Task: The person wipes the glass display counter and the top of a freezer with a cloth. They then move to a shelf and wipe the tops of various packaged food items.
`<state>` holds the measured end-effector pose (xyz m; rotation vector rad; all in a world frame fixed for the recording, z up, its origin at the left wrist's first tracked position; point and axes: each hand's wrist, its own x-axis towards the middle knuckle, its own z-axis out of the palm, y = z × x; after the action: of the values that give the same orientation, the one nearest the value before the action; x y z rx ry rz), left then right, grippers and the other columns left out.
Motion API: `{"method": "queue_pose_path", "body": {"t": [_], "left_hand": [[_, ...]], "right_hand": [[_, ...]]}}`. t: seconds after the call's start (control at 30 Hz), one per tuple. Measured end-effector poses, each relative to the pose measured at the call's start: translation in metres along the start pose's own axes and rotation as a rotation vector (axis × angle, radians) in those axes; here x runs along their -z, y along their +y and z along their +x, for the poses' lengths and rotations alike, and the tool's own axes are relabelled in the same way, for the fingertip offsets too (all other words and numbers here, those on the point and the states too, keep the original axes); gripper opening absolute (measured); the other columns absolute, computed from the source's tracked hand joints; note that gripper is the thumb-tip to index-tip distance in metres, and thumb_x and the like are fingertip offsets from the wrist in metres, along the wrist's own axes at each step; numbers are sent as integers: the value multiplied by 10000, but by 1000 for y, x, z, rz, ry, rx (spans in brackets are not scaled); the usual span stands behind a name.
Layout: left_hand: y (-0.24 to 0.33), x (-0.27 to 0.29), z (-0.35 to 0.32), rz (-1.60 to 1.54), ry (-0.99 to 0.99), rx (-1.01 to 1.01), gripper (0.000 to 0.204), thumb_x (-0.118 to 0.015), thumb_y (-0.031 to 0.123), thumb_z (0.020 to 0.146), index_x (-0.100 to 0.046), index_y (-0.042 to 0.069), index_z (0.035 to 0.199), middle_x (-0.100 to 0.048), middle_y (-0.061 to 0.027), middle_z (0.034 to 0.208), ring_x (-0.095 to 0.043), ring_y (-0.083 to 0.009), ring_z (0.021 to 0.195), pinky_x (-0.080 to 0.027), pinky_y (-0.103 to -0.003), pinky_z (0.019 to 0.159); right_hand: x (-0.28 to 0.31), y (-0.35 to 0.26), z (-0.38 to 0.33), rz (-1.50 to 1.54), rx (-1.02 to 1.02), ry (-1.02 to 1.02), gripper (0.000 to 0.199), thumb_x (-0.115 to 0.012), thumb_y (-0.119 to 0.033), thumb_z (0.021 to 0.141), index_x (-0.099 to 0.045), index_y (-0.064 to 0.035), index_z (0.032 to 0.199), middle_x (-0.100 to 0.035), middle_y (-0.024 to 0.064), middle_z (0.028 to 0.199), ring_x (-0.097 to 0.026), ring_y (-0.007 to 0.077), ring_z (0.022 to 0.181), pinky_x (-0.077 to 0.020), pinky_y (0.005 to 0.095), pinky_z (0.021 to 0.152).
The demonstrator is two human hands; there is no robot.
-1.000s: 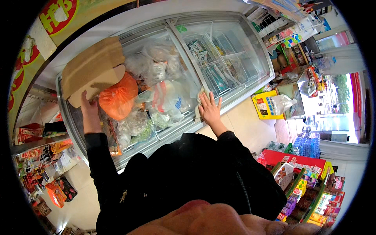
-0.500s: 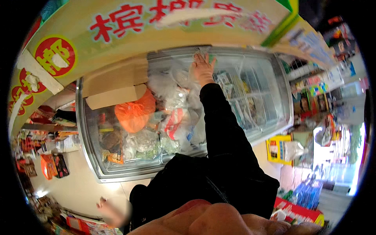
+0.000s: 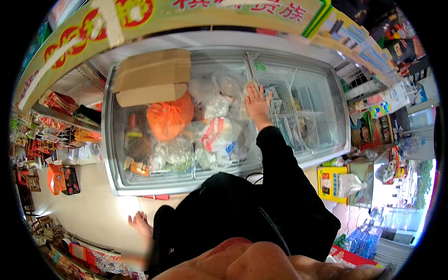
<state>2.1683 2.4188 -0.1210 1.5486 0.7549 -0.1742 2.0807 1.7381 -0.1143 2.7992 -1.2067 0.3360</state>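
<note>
Since half a second ago the right hand has come back from the freezer's far edge toward the wearer, and the cardboard sits farther right in the frame. I see that hand just above the frame's centre, fingers spread and laid over a pale cloth, near the bar between the glass panes. The left hand hangs at the lower left, well apart from the freezer, fingers loosely parted and holding nothing. Left of the cloth, clear bags show through the glass, then a knotted orange bag; brown cardboard lies upper left of centre. Farther out, a yellow box stands at the right, and a printed board spans the top
</note>
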Motion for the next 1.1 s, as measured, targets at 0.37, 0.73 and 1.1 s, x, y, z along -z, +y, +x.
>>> {"method": "queue_pose_path", "body": {"t": [0.37,0.73,1.1], "left_hand": [[17,6,26,113,-295,-133,666,-645,128,884,-282,31,1435,-362,-169,1402,-589,-223,1034,-465,-363,881],[14,2,32,174,-629,-310,518,-625,56,912,-381,-7,1365,-450,-159,1336,-567,-199,1064,-471,-320,901],[25,-95,-61,529,-1053,-1200,421,-647,40,818,-567,11,1230,-602,-184,1242,-564,-342,1196,-437,-389,1027]], "right_hand": [[29,-25,-299,-42,-282,-146,587,-446,-363,980,-291,-281,1540,-283,-72,1600,-159,320,1500,-30,675,1153],[9,-182,-323,-39,-290,-184,778,-484,-515,938,-376,50,1460,-337,281,1520,-225,412,1454,-132,546,1176],[23,-261,-307,978,375,36,402,-516,-22,846,-648,-121,1213,-532,162,1396,-449,416,1300,-293,553,1126]]}}
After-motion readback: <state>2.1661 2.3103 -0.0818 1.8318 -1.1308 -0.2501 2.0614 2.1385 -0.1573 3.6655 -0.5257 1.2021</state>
